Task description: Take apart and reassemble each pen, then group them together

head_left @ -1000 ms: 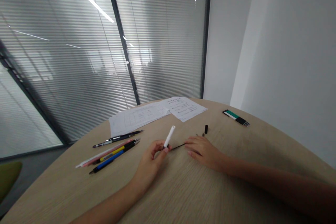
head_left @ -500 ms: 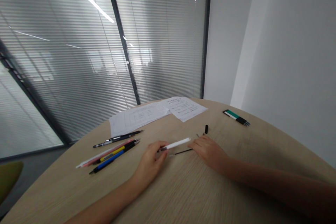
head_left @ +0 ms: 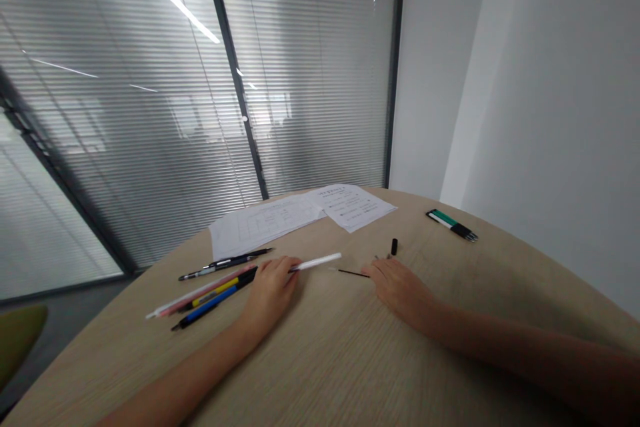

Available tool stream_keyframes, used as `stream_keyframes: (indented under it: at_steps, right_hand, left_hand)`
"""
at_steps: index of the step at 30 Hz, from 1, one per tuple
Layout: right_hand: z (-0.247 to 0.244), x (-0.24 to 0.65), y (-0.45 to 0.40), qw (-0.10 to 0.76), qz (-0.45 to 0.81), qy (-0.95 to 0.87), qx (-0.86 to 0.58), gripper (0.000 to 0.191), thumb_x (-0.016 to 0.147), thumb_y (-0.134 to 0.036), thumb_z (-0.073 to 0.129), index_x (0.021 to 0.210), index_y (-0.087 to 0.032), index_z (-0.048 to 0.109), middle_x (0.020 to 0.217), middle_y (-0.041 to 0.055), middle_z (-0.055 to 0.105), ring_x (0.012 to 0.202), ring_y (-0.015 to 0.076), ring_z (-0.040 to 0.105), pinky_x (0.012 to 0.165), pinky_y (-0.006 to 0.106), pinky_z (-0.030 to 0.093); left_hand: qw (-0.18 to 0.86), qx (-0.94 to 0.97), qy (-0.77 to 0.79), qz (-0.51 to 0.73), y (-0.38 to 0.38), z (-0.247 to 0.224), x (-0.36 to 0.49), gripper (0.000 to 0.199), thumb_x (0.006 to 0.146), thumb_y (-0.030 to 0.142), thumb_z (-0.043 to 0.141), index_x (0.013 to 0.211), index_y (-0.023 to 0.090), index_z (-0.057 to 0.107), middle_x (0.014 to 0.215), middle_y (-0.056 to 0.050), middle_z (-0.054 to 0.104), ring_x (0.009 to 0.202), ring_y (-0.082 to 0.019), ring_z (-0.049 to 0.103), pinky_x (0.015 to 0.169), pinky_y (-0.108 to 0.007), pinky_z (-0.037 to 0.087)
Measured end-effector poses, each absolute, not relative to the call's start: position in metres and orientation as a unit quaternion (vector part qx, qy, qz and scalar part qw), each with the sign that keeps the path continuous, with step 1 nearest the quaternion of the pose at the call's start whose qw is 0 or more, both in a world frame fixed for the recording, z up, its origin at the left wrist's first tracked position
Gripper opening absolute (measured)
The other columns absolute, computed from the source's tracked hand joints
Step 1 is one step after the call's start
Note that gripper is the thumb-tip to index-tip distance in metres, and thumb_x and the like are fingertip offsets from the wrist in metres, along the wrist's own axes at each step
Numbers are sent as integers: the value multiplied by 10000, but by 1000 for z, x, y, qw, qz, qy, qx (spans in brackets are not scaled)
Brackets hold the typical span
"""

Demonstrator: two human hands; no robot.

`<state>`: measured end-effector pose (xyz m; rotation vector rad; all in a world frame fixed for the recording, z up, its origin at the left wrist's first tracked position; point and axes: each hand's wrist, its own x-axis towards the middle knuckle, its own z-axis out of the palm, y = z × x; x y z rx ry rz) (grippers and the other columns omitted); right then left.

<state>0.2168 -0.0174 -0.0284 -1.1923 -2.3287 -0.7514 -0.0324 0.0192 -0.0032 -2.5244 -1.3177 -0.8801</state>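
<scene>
The left hand (head_left: pixel 273 285) pinches the white pen tube (head_left: pixel 320 261) between thumb and fingers near one end; the tube points right above the table (head_left: pixel 340 367), its inside hidden. The right hand (head_left: pixel 403 290) has its fingers close together at one end of the dark ink refill (head_left: pixel 353 273), which lies outside the tube; whether they pinch or press it cannot be told. Just beyond is the black cap (head_left: pixel 395 246), contents not visible. Colored pens (head_left: pixel 207 305) lie beside the left hand.
</scene>
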Motion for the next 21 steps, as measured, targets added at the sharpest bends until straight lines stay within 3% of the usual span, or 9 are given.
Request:
stream_keyframes:
  at_steps: [5,10,14,21]
  right_hand:
    - [-32,221,-15,235,-211,-836,-448,307,723,16,414,975,-111,534,845,85,604,781,186,546,700,319,421]
    - [-21,219,-20,236,-173,-875,-385,139,746,-105,487,837,-159,578,807,51,592,764,173,521,706,316,387]
    - [-14,219,-24,185,-212,-913,-297,121,804,-185,468,739,-163,568,735,25,580,708,153,496,667,300,357]
    - [-11,221,-20,134,-289,-913,-255,186,796,-88,456,640,-152,534,639,11,547,634,139,463,589,277,312]
  left_hand:
    - [30,-819,-481,-311,24,-5,-36,171,752,203,418,846,163,556,794,-63,658,758,-214,597,704,-339,439]
    - [23,-809,-494,-318,24,-3,-36,161,743,212,437,823,167,570,760,-51,659,727,-201,598,674,-313,448]
    - [20,-809,-495,-315,24,-3,-35,172,747,209,434,833,161,574,771,-58,665,729,-203,605,672,-315,454]
    - [35,-824,-479,-299,20,-1,-33,158,748,187,435,831,166,569,792,-61,668,754,-209,607,713,-343,444]
